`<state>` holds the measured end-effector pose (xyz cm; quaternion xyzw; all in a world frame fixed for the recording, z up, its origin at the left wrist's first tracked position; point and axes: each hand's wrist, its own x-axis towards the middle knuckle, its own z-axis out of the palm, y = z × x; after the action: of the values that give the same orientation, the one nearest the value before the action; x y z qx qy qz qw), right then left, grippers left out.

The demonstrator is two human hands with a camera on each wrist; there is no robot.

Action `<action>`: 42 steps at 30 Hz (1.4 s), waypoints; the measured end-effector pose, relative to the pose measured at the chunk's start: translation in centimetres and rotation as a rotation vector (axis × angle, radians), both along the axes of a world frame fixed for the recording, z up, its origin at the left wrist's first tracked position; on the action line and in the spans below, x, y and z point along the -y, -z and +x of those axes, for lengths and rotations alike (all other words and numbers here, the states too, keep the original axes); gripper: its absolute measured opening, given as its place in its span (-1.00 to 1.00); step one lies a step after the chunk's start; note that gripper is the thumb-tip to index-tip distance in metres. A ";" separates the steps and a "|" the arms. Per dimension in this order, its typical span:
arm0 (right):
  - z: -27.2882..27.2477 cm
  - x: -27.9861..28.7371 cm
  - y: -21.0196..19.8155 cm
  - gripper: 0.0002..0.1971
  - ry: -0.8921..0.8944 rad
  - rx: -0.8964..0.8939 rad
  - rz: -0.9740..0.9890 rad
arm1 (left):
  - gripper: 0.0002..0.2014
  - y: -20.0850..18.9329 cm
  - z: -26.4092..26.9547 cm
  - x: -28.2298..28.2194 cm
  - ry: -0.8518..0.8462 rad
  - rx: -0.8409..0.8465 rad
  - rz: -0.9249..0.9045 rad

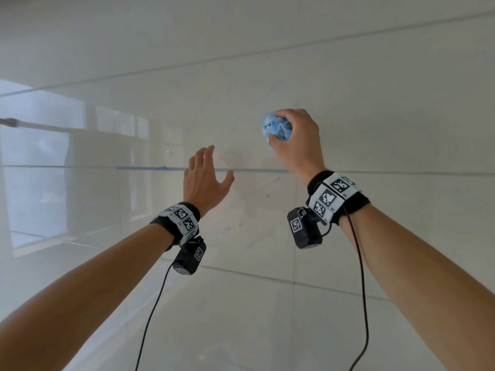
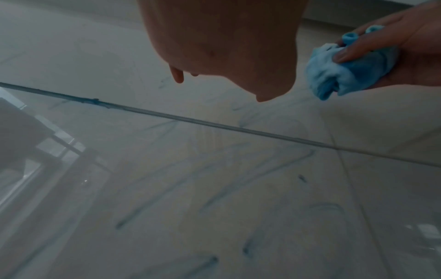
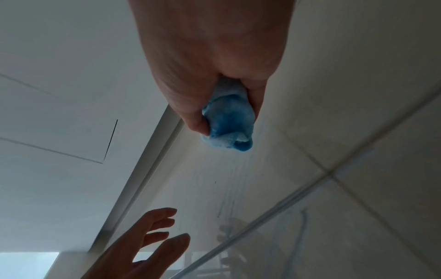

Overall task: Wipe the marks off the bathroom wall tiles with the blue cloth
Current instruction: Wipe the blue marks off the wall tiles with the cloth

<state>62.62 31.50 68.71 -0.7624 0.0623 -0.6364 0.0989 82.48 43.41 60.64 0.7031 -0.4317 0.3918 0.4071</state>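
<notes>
My right hand (image 1: 294, 140) grips a bunched blue cloth (image 1: 277, 127) held up at the glossy white wall tiles (image 1: 375, 116); whether the cloth touches the tile I cannot tell. The cloth (image 2: 346, 73) also shows at the right of the left wrist view and under the fingers in the right wrist view (image 3: 229, 126). My left hand (image 1: 206, 178) is raised lower left of it, fingers spread and empty, close to the wall. Faint blue smear marks (image 2: 250, 179) streak the tiles below a blue-tinted grout line (image 1: 150, 168). More faint marks (image 3: 224, 207) lie under the cloth.
A metal rod (image 1: 10, 121) juts in at the far left. The tiles reflect a window and fittings on the left (image 1: 40, 170). A white ceiling with a hatch panel (image 3: 59, 132) meets the wall at a trim strip (image 3: 143, 169). Cables hang from both wrist cameras.
</notes>
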 end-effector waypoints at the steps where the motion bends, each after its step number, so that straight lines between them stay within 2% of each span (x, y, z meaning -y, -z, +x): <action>1: 1.4 -0.8 -0.6 -0.60 0.020 -0.013 -0.015 | -0.24 -0.3 1.5 -0.6 0.004 -0.002 0.004; 4: 5.5 -2.9 -2.5 -0.59 0.077 -0.058 -0.068 | -0.29 -1.1 6.7 -2.9 -0.003 -0.006 0.005; 9: 11.0 -4.7 -5.8 -0.60 0.149 -0.075 -0.074 | -0.48 -1.6 15.5 -6.0 -0.014 -0.034 -0.014; 12: 14.0 -5.2 -7.7 -0.60 0.185 -0.139 -0.115 | -0.51 -1.8 19.2 -7.1 -0.037 -0.081 -0.025; 15: 16.4 -5.1 -9.9 -0.61 0.230 -0.150 -0.163 | -0.50 -2.4 22.2 -7.6 -0.069 -0.094 -0.012; 20: 18.9 -4.7 -13.6 -0.63 0.291 -0.045 -0.205 | -0.49 -3.8 25.7 -7.7 -0.132 -0.072 0.005; 25: 20.4 -4.5 -14.9 -0.65 0.462 -0.073 -0.217 | -0.52 -5.4 28.8 -7.8 -0.158 -0.053 -0.030; 30: 22.9 -4.9 -12.1 -0.65 0.494 -0.110 -0.270 | -0.53 -4.9 32.4 -8.0 -0.144 -0.073 -0.112; 36: 28.9 -7.2 -2.8 -0.57 0.412 -0.197 -0.370 | -0.46 -4.1 36.9 -9.9 -0.120 -0.122 -0.139; 39: 32.2 -9.1 2.1 -0.59 0.386 -0.304 -0.478 | -0.47 -3.5 39.1 -10.9 -0.071 -0.127 -0.122; 42: 33.4 -9.8 3.1 -0.59 0.426 -0.387 -0.585 | -0.47 -2.8 40.9 -11.6 -0.018 -0.076 -0.105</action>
<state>95.98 41.32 65.64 -0.8341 0.0524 -0.4785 -0.2695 123.40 55.06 63.48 0.6991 -0.3885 0.3908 0.4556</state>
